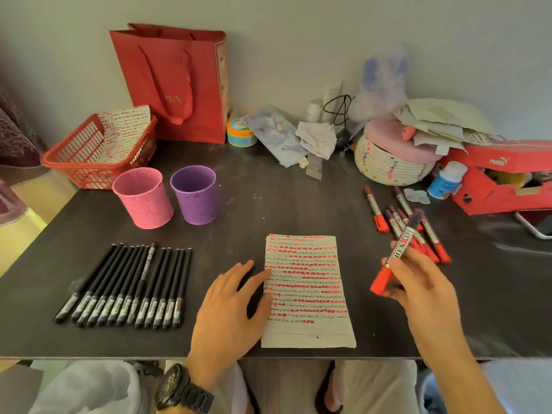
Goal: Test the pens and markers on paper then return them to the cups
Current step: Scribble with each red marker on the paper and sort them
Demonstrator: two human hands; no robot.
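Note:
A sheet of paper (307, 291) covered with rows of red marks and black scribbles lies near the table's front edge. My left hand (230, 303) rests flat, its fingers on the sheet's left edge. My right hand (418, 288) holds a red-capped marker (397, 252) tilted above the table, right of the paper. Several more red markers (418, 231) lie behind it. Black pens (128, 285) lie side by side in a row at the left. A pink cup (143, 198) and a purple cup (195, 195) stand upright behind the pens.
A red basket (89, 162) with a marked sheet and a red paper bag (176, 82) stand at the back left. At the back right are a woven box with a pink lid (394, 156), a red shoebox (501, 180) and a small bottle (446, 180).

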